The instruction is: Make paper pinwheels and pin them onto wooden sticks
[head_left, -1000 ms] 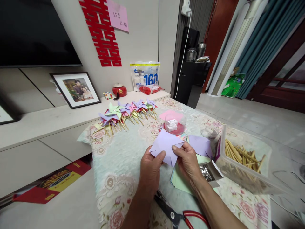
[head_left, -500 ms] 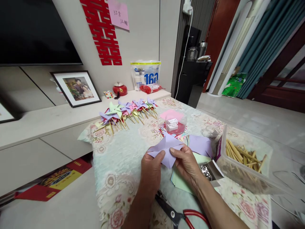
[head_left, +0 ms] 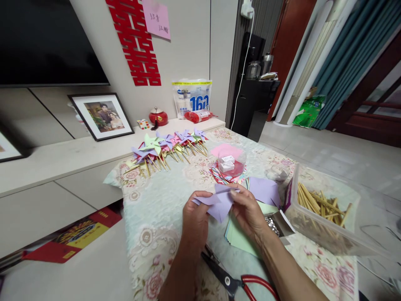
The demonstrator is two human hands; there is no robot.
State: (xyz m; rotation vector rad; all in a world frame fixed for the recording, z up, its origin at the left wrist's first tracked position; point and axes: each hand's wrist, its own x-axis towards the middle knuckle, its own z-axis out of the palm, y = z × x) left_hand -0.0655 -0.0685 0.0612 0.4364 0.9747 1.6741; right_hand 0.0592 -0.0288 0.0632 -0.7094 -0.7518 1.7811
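Between my two hands is a purple piece of paper (head_left: pixel 220 205) with cut, partly folded corners, held above the table. My left hand (head_left: pixel 196 215) pinches its left side, fingers closed. Its right side is gripped by my right hand (head_left: pixel 249 209), thumb on top. Scissors (head_left: pixel 233 282) with red handles lie below, their tips close to my left wrist. Under my right forearm sits a stack of pale green paper (head_left: pixel 239 236), and beside that wrist a small box (head_left: pixel 282 228) holds shiny metal pieces. More purple paper (head_left: pixel 265 191) rests behind.
Finished paper pinwheels (head_left: pixel 166 144) on sticks lie at the table's back left. A plastic bin (head_left: pixel 326 234) with thin wooden sticks (head_left: pixel 322 205) stands at right. A clear round container (head_left: pixel 236 163) with small white boxes is beyond my hands. A cabinet (head_left: pixel 103 154) borders the table.
The purple paper has gone from nearly flat to more folded, its left corner now bent over. Both hands have shifted slightly, and the fingers of my left hand have moved.
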